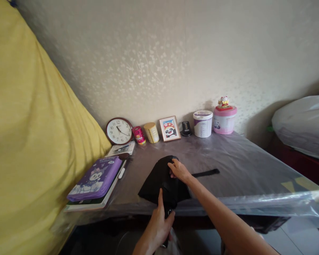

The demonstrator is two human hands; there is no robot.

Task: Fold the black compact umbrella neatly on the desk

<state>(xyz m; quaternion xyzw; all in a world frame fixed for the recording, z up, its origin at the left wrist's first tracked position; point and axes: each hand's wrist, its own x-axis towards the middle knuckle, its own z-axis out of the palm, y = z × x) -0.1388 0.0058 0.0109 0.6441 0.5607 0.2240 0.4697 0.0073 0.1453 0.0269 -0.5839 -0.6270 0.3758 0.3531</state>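
Observation:
A black folded umbrella (159, 180) lies on the plastic-covered table (241, 170), its canopy spread in loose folds near the front edge. My left hand (159, 223) is closed round the umbrella's handle end at the table edge, thumb up against the fabric. My right hand (178, 170) rests on top of the black fabric, fingers curled and pressing it. The umbrella's black strap (205, 173) trails flat on the table to the right.
Against the wall stand a round clock (119, 130), a red can (139, 135), a yellow can (151, 132), a framed picture (169, 128), a white tub (202, 123) and a pink tub (224, 119). Purple case on books (95, 182) at left. Yellow curtain (29, 141) left; plastic-wrapped bundle (303, 124) right.

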